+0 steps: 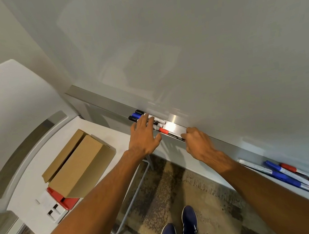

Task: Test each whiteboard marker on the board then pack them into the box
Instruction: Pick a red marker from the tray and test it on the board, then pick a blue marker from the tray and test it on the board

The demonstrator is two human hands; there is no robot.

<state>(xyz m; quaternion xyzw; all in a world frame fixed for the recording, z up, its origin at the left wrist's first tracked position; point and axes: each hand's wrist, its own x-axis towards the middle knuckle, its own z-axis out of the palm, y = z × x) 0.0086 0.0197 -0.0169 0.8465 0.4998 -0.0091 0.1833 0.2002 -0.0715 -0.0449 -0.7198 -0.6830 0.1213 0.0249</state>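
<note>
1. In the head view, the red-capped marker is lying in the marker tray under the whiteboard. Its long axis is running along the tray, with the cap pointing to the left.
2. The right hand is gripping the tail end of this marker with curled fingers.
3. The left hand is resting with straight, spread fingers on the black and blue markers and is holding nothing. Its thumb is lying just beside the red cap, so I judge this hand is the nearer one for uncapping.
4. The cardboard box is standing on the bench to the left, well apart from the tray.
</note>
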